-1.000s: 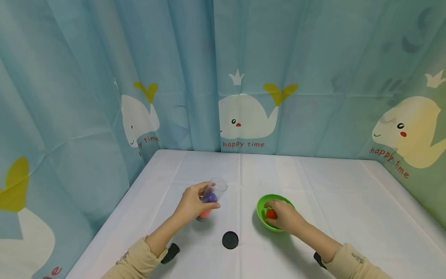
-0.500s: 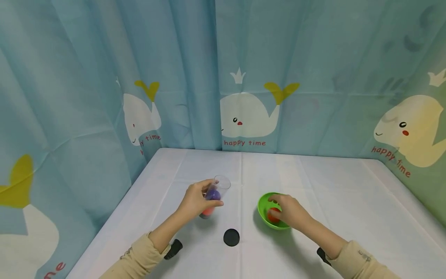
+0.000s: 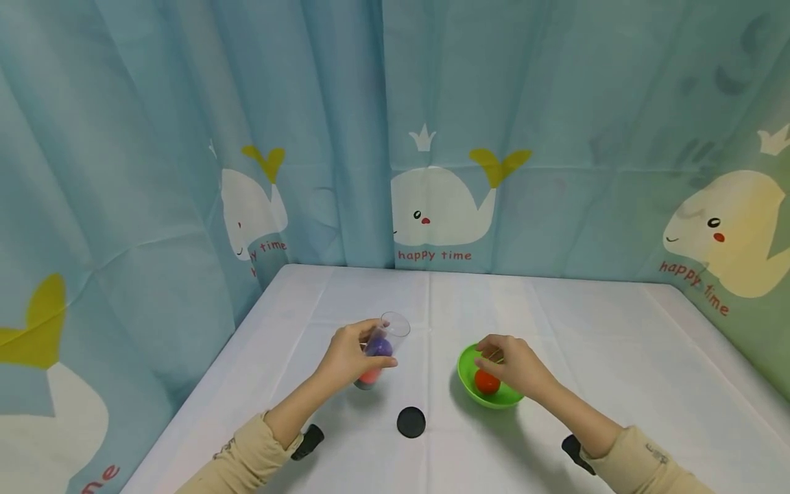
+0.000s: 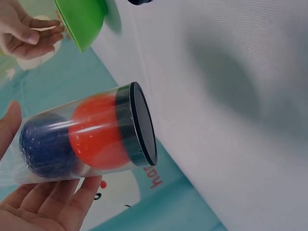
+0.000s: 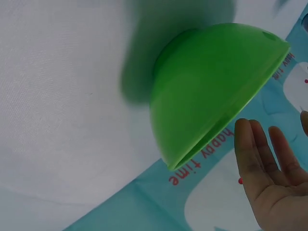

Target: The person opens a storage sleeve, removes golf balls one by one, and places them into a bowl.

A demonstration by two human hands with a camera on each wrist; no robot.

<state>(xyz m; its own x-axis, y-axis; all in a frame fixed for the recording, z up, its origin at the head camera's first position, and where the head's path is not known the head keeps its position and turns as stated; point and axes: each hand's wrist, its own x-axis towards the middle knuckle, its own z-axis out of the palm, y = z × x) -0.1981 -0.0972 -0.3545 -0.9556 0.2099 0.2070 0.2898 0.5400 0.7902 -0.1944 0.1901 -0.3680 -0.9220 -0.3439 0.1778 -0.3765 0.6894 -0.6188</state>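
Observation:
My left hand (image 3: 344,357) grips a clear cylindrical tube (image 3: 392,335), tilted with its open mouth up and to the right. Inside, the left wrist view shows an orange-red ball (image 4: 98,137) against the black base (image 4: 140,125) and a dark blue ball (image 4: 48,147) above it. To the right stands a green bowl (image 3: 507,398) with one orange-red ball (image 3: 487,382) in it. Over the bowl's far right rim, my right hand (image 3: 520,363) hovers above the ball with loosely bent fingers, holding nothing. In the right wrist view, the bowl's wall hides the ball.
A flat black disc (image 3: 411,422) lies on the white-covered table (image 3: 592,336) between the hands, nearer to me. A blue curtain (image 3: 333,116) printed with whales hangs behind the table and along both sides.
My right hand has let go of the orange-red ball and risen above it, leaving it in the bowl. The left hand keeps its hold on the tube.

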